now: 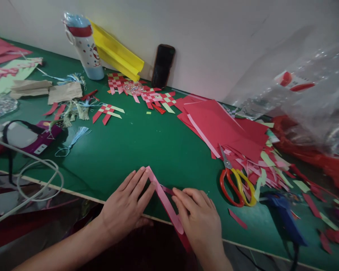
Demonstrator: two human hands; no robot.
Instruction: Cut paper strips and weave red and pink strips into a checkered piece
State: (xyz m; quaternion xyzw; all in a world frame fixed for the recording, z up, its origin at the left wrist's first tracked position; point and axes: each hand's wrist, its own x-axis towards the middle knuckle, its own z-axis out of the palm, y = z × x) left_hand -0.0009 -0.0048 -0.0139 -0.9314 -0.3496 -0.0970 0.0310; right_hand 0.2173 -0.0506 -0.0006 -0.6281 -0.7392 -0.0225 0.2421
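Observation:
A long pink paper strip (166, 201) with darker red paper along its lower side slants over the table's front edge. My left hand (127, 205) lies with its fingers stretched out, the tips pressing on the strip's far end. On the other side, my right hand (200, 218) is closed, thumb and forefinger pinching a narrow pink paper piece (166, 189) that sticks out from beside the strip. Its lower fingers are close to the strip's near end; whether they grip it is hidden.
Red-and-yellow-handled scissors (237, 188) lie right of my hands, near a stack of red paper (214, 124) and a blue glue gun (286, 216). Woven paper pieces (155, 97), a phone (163, 66) and a bottle (86, 49) stand behind. Tassels (75, 139) and a white cable (58, 177) are left.

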